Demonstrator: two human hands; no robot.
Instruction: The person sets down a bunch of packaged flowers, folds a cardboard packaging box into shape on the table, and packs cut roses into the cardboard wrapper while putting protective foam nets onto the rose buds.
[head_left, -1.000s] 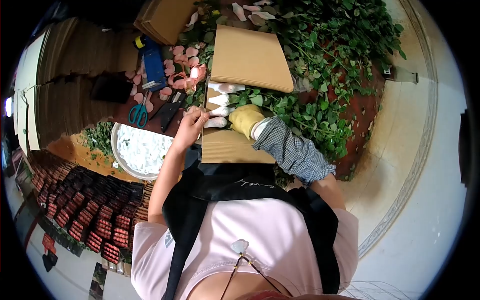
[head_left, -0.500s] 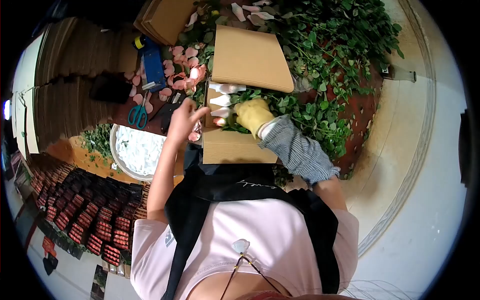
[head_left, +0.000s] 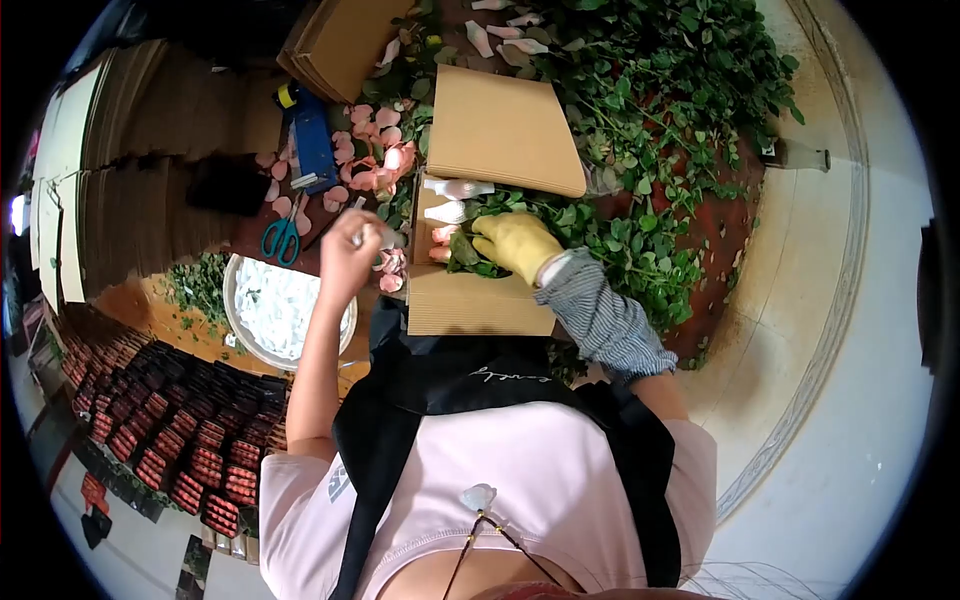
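Note:
My left hand (head_left: 350, 250), bare, is closed on a pale, blurred bud sleeve (head_left: 391, 239), just left of the cardboard. Within the folded corrugated cardboard (head_left: 480, 305), pink rose heads (head_left: 442, 236) show bare. Beyond them lie roses still covered by white bud sleeves (head_left: 446, 212). In a yellow glove, my right hand (head_left: 518, 245) grips the leafy rose stems (head_left: 478, 262) behind the heads; the fingertips are partly hidden by leaves. The cardboard's upper flap (head_left: 505, 130) lies folded back above the flowers.
Teal scissors (head_left: 281, 240), a blue tool (head_left: 312, 145) and loose pink petals (head_left: 378, 160) lie to the left. A white tub (head_left: 232, 310) holds many white sleeves. Stacked cardboard (head_left: 125, 220) stands far left. Leafy stems (head_left: 680, 100) cover the table's right side.
My left hand has drawn back left from the roses and closed, with a sleeve in it. Two rose heads now show uncovered. The gloved hand has shifted slightly.

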